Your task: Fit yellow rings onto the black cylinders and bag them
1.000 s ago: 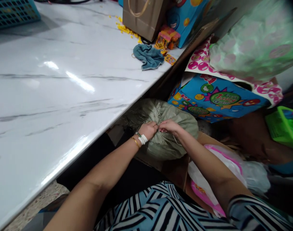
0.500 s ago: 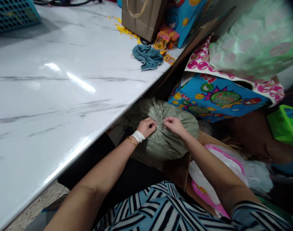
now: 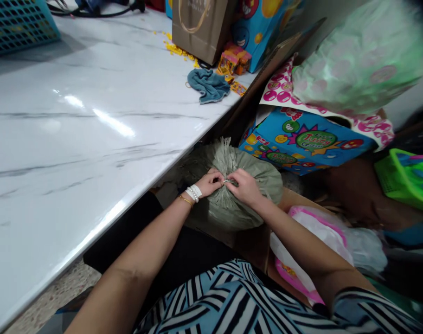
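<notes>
A full grey-green woven sack stands beside the table, its mouth gathered into a bunched neck with frayed edges. A thin pale tie crosses that neck. From the left, my left hand is closed in a pinch on the tie, with a white band, beads and a gold bangle at its wrist. Opposite it, my right hand has its thumb and fingers pressed together on the tie, close to the left fingertips. My fingers hide part of the tie.
A glossy white marble-patterned table borders the sack on the left. On it lie a blue cloth, a brown paper bag and a teal basket. A blue printed carton, a green basket and plastic bags stand right.
My right hand has moved left and closer to my left hand, its back now turned up more. The sack's gathered top stands up more. The whole view has shifted slightly.
</notes>
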